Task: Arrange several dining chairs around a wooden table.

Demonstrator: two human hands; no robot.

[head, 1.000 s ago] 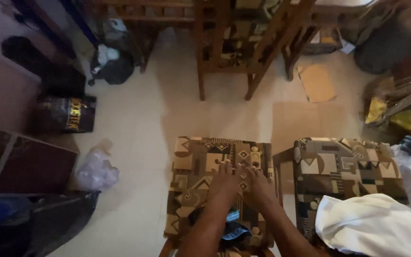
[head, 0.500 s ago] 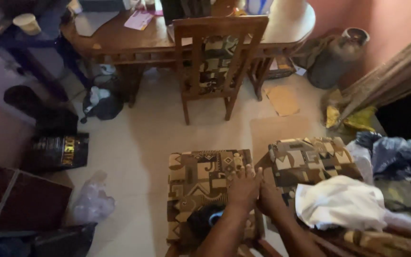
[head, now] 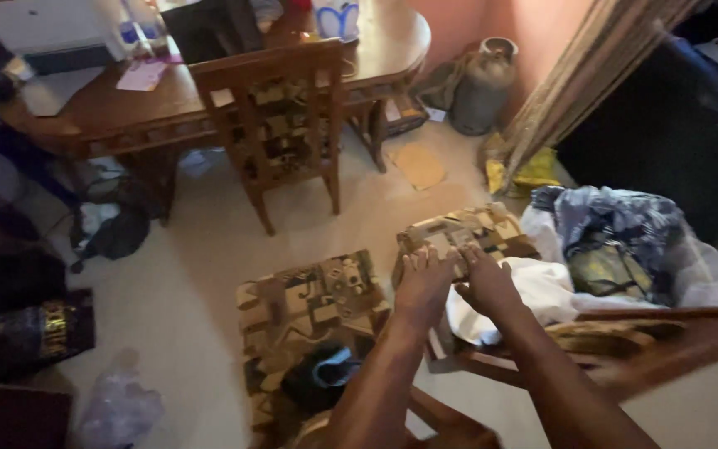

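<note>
From the head view, we see our left hand (head: 422, 287) and right hand (head: 485, 283) side by side, both flat and open, fingers spread, holding nothing. They rest on the near edge of the patterned cushion (head: 467, 233), which lies just ahead. Its long axis runs left to right, tilted slightly. White cloth (head: 542, 291) lies just right of it.

Two cushioned seats near, table far.
Left hand (head: 422, 285) and right hand (head: 485, 283) rest on the right patterned cushion (head: 463, 233); left patterned cushion (head: 309, 308) beside; wooden chair (head: 280, 125) before round wooden table (head: 168, 108).
</note>
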